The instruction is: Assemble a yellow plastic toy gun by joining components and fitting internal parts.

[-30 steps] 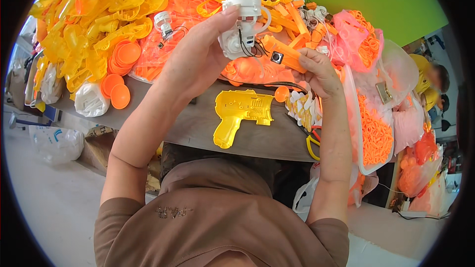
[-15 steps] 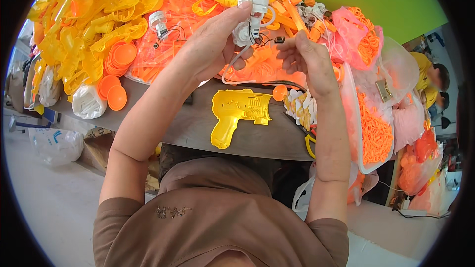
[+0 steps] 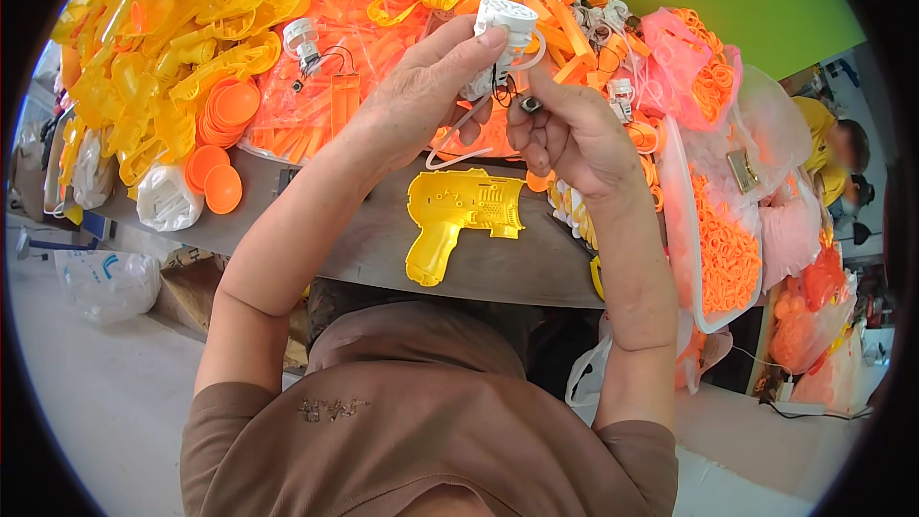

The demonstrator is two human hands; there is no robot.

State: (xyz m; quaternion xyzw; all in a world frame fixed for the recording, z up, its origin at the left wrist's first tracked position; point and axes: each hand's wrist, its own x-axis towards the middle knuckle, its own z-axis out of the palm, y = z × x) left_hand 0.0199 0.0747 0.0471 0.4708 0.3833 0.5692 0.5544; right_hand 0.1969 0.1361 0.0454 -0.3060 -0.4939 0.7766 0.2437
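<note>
My left hand (image 3: 419, 91) grips a white plastic motor unit (image 3: 505, 21) with a round, slotted top, held above the table. A clear, whitish tube (image 3: 458, 162) loops from the unit and hangs below it. Thin black wires run from it to a small dark switch-like piece (image 3: 529, 104), which my right hand (image 3: 582, 139) pinches between thumb and fingers. Below both hands, a yellow toy-gun shell half (image 3: 455, 214) lies with its inner side up on the grey table (image 3: 369, 254).
Yellow shells (image 3: 206, 14) are heaped at the far left, near orange discs (image 3: 223, 190). Orange parts (image 3: 316, 120) fill the back. Another white unit (image 3: 301, 40) lies there. A tub of orange rings (image 3: 728, 273) stands right. A person (image 3: 831, 144) sits beyond.
My right hand has moved left toward the white unit and closed on the small dark piece, which hung from the wires before. The unit has tilted, showing its round top.
</note>
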